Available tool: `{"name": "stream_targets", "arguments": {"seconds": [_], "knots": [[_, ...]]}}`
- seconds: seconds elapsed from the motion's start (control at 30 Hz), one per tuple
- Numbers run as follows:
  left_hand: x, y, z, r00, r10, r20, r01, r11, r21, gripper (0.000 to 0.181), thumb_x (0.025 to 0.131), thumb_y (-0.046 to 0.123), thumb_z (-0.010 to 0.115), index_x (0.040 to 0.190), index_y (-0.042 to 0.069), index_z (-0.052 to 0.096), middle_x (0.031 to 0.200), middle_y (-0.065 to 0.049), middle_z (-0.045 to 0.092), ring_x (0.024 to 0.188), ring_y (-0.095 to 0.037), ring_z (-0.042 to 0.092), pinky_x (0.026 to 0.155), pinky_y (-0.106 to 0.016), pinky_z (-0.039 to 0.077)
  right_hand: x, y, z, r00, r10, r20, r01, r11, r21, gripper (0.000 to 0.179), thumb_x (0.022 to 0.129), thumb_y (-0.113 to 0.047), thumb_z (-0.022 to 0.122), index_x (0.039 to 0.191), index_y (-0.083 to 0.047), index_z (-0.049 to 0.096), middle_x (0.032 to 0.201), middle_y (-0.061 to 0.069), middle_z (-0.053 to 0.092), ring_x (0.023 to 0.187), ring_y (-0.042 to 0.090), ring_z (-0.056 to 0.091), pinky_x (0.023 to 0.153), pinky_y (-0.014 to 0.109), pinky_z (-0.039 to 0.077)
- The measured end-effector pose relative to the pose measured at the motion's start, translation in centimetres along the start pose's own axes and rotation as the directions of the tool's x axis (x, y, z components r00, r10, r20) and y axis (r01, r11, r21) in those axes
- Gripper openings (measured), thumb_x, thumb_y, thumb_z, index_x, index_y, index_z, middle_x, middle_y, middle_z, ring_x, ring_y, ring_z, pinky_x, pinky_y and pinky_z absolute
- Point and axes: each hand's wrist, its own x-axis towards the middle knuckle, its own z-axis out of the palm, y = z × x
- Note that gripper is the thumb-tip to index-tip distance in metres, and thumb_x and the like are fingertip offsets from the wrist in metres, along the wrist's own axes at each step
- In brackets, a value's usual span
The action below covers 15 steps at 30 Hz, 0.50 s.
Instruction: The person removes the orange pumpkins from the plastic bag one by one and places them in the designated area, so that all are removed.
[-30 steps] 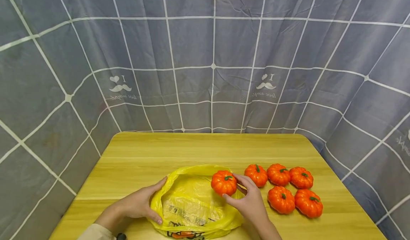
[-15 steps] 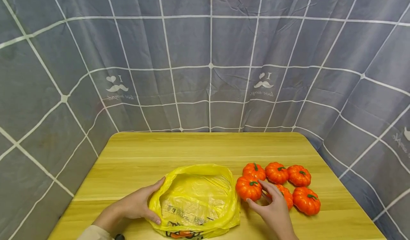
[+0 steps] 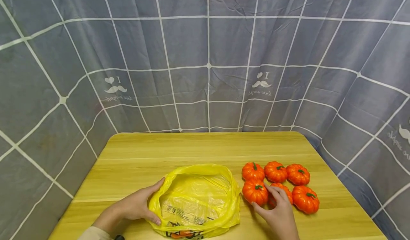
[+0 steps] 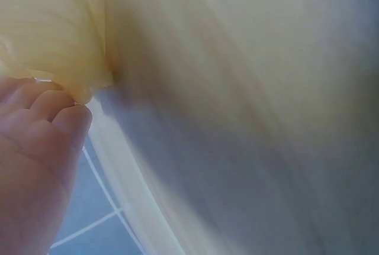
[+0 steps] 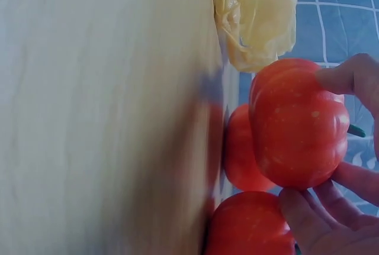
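Note:
My right hand (image 3: 279,208) pinches a small orange-red pumpkin (image 3: 254,194) with a green stem, thumb on one side and fingers on the other. In the right wrist view this pumpkin (image 5: 299,128) shows a gap between it and the tabletop. A yellow plastic bag (image 3: 231,211) stands on the table with its mouth spread wide, dark print on its front. At the bag's left side, my left hand (image 3: 137,205) holds the rim, thumb toward the front. The left wrist view shows its curled fingers (image 4: 71,122) against the bag's edge.
Three pumpkins line the back row, among them the left one (image 3: 253,171). In front of them, one pumpkin (image 3: 283,193) is partly covered by my right hand, and another (image 3: 305,199) sits at its right. A grey checked curtain (image 3: 208,90) surrounds the wooden table (image 3: 192,147).
My right hand has carried the pumpkin from over the bag's mouth rightward and down, to just in front of the back row's left pumpkin. My left hand has stayed at the bag.

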Motion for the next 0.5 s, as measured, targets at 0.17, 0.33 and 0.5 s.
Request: {"name": "stream_targets", "arguments": {"seconds": [0.17, 0.33, 0.5], "knots": [[-0.02, 0.10, -0.04, 1.000, -0.010, 0.000, 0.010, 1.000, 0.006, 0.129, 0.071, 0.038, 0.091, 0.160, 0.000, 0.007, 0.163, -0.025, 0.017, 0.146, -0.044, 0.023, 0.111, -0.023, 0.024, 0.10, -0.26, 0.01, 0.999, -0.028, 0.038, 0.031, 0.998, -0.061, 0.072, 0.065, -0.017, 0.097, 0.125, 0.008, 0.066, 0.115, 0.018, 0.058, 0.104, 0.038, 0.061, 0.088, 0.055, 0.053], [-0.03, 0.14, -0.07, 1.000, -0.014, 0.000, 0.014, 1.000, 0.009, 0.128, 0.071, 0.039, 0.091, 0.160, 0.000, 0.008, 0.163, -0.025, 0.017, 0.146, -0.044, 0.023, 0.111, -0.023, 0.024, 0.07, -0.17, 0.17, 0.996, -0.044, 0.080, 0.052, 0.993, -0.105, 0.074, 0.067, -0.018, 0.095, 0.128, 0.009, 0.063, 0.118, 0.021, 0.059, 0.108, 0.042, 0.061, 0.091, 0.056, 0.052], [-0.05, 0.08, -0.07, 1.000, -0.017, 0.003, 0.017, 1.000, 0.012, 0.128, 0.071, 0.039, 0.091, 0.161, 0.000, 0.008, 0.163, -0.025, 0.017, 0.146, -0.044, 0.023, 0.112, -0.025, 0.025, 0.07, -0.11, 0.17, 0.993, -0.041, 0.113, 0.052, 0.994, -0.100, 0.076, 0.069, -0.016, 0.092, 0.133, 0.007, 0.059, 0.125, 0.024, 0.059, 0.115, 0.044, 0.059, 0.096, 0.058, 0.049]]}}
